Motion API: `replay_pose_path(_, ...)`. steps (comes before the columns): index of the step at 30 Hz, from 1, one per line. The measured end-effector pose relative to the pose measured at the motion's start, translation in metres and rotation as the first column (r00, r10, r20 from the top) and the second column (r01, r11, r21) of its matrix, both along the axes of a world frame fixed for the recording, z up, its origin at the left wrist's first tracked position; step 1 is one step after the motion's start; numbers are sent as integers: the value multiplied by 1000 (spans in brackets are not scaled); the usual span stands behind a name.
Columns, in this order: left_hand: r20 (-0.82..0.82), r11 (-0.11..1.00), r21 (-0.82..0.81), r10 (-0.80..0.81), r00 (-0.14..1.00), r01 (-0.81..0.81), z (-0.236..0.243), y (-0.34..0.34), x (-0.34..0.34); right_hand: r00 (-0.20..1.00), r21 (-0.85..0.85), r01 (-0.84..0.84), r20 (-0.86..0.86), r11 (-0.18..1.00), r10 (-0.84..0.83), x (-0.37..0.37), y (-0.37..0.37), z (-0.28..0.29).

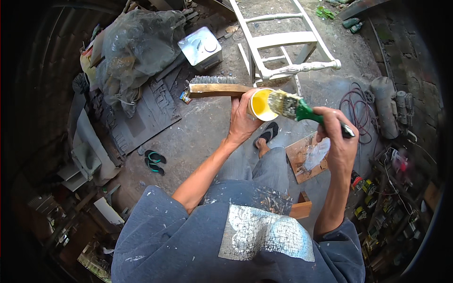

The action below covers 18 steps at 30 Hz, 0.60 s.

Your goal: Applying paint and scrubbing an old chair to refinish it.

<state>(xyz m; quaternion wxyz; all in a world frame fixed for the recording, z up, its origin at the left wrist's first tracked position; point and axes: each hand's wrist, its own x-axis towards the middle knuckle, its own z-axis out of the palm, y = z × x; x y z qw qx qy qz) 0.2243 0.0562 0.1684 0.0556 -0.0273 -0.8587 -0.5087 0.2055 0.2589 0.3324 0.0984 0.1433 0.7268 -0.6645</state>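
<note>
- Holding two things at once, the left hand (242,120) is wrapped around a small round cup of yellow liquid (261,104) and, with the same grip, clamps the wooden handle of a wire brush with grey metal bristles (214,86), which sticks out to the person's left.
- The right hand (336,137) is closed in a fist around the green handle of a flat paintbrush with pale, yellow-wetted bristles (291,105); the bristle tip sits at the cup's rim, touching or just above it (I cannot tell which).
- Both things hang in the air in front of the person's chest, above a grey concrete floor (207,127).
- The cup looks light and thin-walled, so I judge that it would flex if squeezed; its open top and liquid call for keeping it upright, held around the wall, as it is.
- The paintbrush seems light and stiff in the handle, soft at the bristles; the mid-handle hold looks steady, though wet drips could make it slippery.
- The wire brush is likely the heaviest of the three and sits awkwardly, pinned beside the cup by the fingers alone.
- Beyond the hands stands a white-painted wooden chair frame (283,42), and left of it a square white metal can (200,47).
- On the floor lie a pair of dark sandals with teal straps (155,161), a brown wooden board (306,158) and a coil of dark red cable (358,111).
</note>
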Motion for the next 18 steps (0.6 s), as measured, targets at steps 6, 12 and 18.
replay_pose_path(6, 2, 999, -31, 16, 1000, -16, -4, 3, 4, 937, 341, -212, -194, 916, 290, -15, -46, -42)
replay_pose_path(12, -15, 988, -142, 55, 998, -57, 0, 11, 15, 770, 538, -420, -215, 731, 601, -18, -51, -80)
replay_pose_path(18, -31, 964, -216, 155, 987, -158, -6, 3, 12, 958, -24, -262, 119, 965, 263, -41, -15, -87)
